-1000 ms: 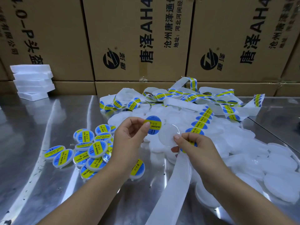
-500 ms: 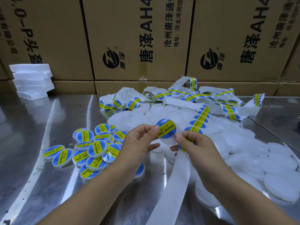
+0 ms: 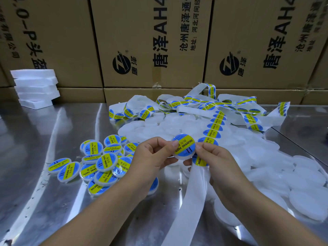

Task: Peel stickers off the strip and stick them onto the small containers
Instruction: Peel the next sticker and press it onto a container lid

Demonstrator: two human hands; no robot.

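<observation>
While both hands (image 3: 184,157) pinch it, labelled container (image 3: 183,146) faces up.

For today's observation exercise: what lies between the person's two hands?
In the head view, a small white container bearing a blue-and-yellow sticker, pinched at its edges by the left hand and the right hand.

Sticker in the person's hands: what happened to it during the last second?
The left hand carried the peeled sticker rightward onto the bare small container that the right hand held; now the sticker covers its top and both hands pinch it. The labelled pile, the backing strip under the right hand and the plain white containers stayed put.
</observation>
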